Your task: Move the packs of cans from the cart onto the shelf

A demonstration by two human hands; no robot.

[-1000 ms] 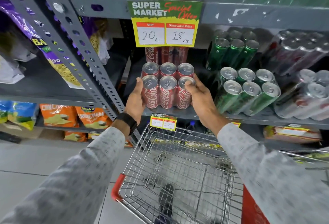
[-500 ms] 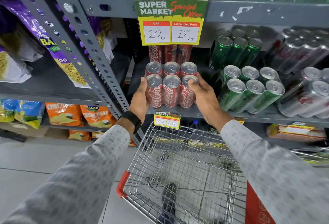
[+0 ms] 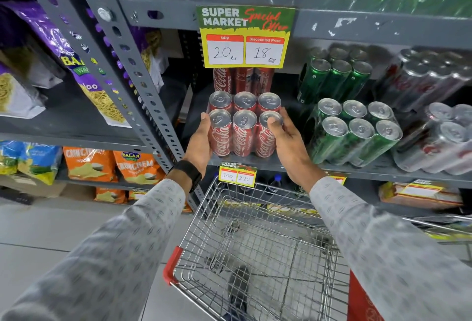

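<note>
A shrink-wrapped pack of red cola cans [image 3: 244,129] stands upright at the front of the grey shelf [image 3: 301,167]. My left hand [image 3: 200,144] presses its left side. My right hand [image 3: 287,139] grips its right side, thumb on top of the front right can. Another red pack [image 3: 242,80] stands behind it, partly hidden by the price sign. The wire cart [image 3: 258,249] sits below my arms, and its basket holds no packs.
Green can packs [image 3: 357,129] and silver can packs [image 3: 439,142] fill the shelf to the right. A yellow price sign [image 3: 245,37] hangs from the shelf above. A slotted grey upright [image 3: 143,106] stands left, with snack bags [image 3: 115,167] beyond it.
The red pack has settled a little deeper onto the shelf between my hands. The view has shifted slightly; both hands keep their hold.
</note>
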